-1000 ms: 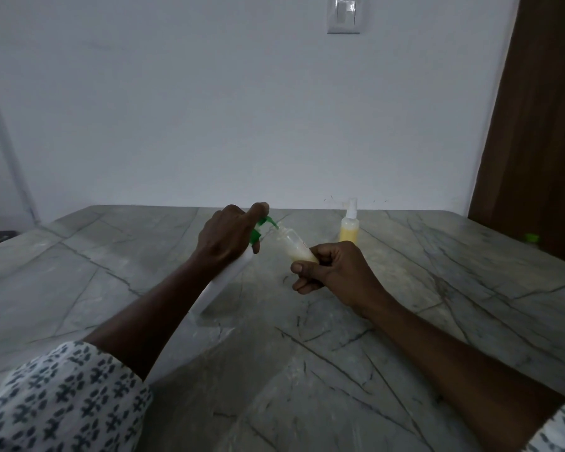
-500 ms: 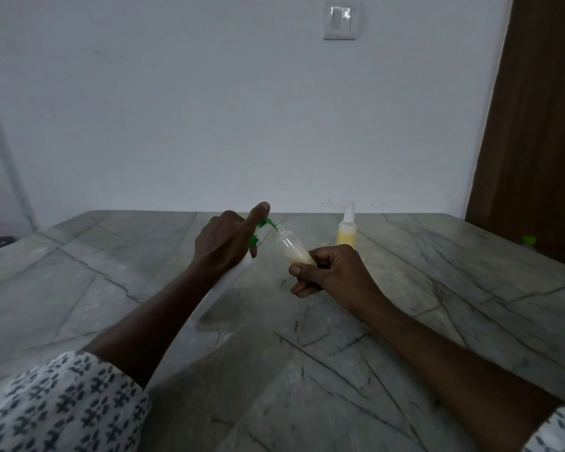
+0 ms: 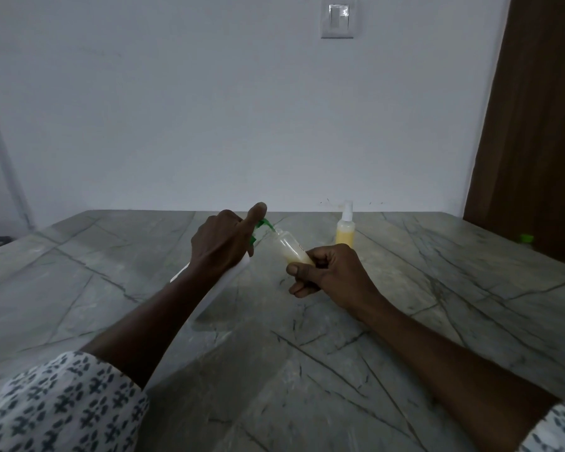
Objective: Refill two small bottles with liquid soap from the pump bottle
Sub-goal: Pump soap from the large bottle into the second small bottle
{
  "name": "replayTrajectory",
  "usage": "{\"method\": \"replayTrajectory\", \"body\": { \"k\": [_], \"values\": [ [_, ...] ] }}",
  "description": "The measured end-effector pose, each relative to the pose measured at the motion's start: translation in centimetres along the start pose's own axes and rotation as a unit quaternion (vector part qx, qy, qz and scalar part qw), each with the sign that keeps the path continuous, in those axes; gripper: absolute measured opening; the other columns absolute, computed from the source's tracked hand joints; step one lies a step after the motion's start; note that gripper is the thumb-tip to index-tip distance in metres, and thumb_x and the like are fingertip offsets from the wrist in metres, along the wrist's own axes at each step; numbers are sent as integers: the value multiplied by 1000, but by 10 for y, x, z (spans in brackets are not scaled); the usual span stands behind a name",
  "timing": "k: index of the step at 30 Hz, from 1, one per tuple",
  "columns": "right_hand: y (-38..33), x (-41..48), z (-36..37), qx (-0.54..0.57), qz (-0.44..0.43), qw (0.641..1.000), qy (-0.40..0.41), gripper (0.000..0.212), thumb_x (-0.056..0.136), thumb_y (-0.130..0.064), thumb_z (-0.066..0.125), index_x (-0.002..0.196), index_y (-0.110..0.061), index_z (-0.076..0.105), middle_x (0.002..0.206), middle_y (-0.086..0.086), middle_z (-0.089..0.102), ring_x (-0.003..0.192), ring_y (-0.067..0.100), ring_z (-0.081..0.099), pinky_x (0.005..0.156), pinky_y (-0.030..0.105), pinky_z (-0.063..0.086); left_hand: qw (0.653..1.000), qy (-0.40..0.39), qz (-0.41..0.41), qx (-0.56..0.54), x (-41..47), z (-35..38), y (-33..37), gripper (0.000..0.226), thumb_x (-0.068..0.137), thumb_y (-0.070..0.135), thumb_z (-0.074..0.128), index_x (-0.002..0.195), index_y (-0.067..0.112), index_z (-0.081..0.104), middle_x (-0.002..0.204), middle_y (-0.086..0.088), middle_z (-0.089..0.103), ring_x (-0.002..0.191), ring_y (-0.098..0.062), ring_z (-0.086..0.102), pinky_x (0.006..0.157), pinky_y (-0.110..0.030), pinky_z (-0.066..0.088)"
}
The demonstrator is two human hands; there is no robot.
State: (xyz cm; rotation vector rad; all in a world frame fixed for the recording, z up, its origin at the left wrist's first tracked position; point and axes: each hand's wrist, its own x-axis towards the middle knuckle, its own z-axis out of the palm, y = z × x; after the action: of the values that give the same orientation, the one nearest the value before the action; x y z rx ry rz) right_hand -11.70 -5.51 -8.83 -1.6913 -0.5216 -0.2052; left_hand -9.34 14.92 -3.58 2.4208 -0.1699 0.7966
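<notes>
My left hand (image 3: pixel 224 243) grips the neck of a white pump bottle (image 3: pixel 221 285), tilted to the right, with its green pump head (image 3: pixel 264 225) under my raised thumb. The green spout points into the open mouth of a small clear bottle (image 3: pixel 289 247) holding some pale yellow soap. My right hand (image 3: pixel 327 272) holds that small bottle, tilted toward the spout. A second small bottle (image 3: pixel 345 230), filled with yellow soap and capped in white, stands upright on the table behind my right hand.
The grey veined stone table (image 3: pixel 111 288) runs to a white wall. A brown door (image 3: pixel 535 125) is at the right, with a small green object (image 3: pixel 526 238) at the table's far right edge. A light switch (image 3: pixel 339 17) is on the wall.
My left thumb has lifted higher off the pump head. Both hands and bottles have kept their places; the view has shifted slightly.
</notes>
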Motion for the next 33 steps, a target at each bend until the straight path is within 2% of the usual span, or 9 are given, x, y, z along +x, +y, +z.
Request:
{"method": "replayTrajectory", "body": {
  "k": [4,9,14,17,20,24,28,31,33],
  "values": [
    [0,0,0,-1,-1,1000,4,22,83,-11,75,97,6,72,72,19,74,66,33,74,66,39,63,1000,3,-8,-9,-1,0,0,84,81,77,23,43,15,63,53,3,66,57,-16,57,75,-36,46],
    [0,-1,1,-4,-2,1000,2,19,85,-11,73,96,4,72,71,19,74,66,32,74,65,37,63,999,14,-2,-30,-3,-2,3,74,83,63,28,46,12,67,55,2,67,60,-18,59,76,-37,49],
    [1,-1,4,-11,2,1000,-2,20,83,-12,75,95,5,72,73,22,74,67,33,74,67,41,63,999,34,26,7,-2,-1,-1,52,82,44,31,55,15,66,64,-4,68,69,-29,62,79,-48,54],
    [0,-1,3,-18,2,1000,2,23,83,-13,75,97,5,72,73,20,74,66,33,74,67,42,63,1000,27,3,-6,-1,0,0,65,83,53,27,52,12,68,62,-3,68,69,-27,63,79,-41,52],
    [-1,-1,1,-13,0,1000,11,24,83,-14,75,97,5,72,71,19,74,66,33,74,66,40,63,1000,27,0,4,-3,1,3,82,83,73,20,45,15,65,53,3,64,59,-18,59,74,-35,47],
    [-3,-2,0,-7,1,1000,14,22,84,-12,75,95,6,72,70,19,74,64,31,74,63,35,62,1000,22,-5,14,-4,1,4,80,81,77,24,39,18,59,46,6,58,51,-14,55,74,-35,50],
    [-4,-2,2,-9,0,1000,15,21,84,-12,74,95,6,72,70,19,74,63,30,74,61,34,62,999,35,2,-3,-5,0,5,76,85,67,27,46,14,65,54,1,65,56,-18,59,70,-33,48],
    [-3,-3,2,-19,-2,1000,10,23,84,-13,75,96,6,72,72,20,74,64,31,74,64,37,63,998,52,19,21,-7,-3,6,62,91,46,36,53,10,68,60,-2,68,66,-25,63,68,-33,46],
    [-3,-3,4,-25,-2,1000,7,24,83,-13,75,97,6,72,72,20,74,65,32,74,66,39,63,997,60,26,49,-8,-4,9,53,88,39,36,59,9,68,65,-6,68,70,-29,62,71,-38,50]
  ]
}}
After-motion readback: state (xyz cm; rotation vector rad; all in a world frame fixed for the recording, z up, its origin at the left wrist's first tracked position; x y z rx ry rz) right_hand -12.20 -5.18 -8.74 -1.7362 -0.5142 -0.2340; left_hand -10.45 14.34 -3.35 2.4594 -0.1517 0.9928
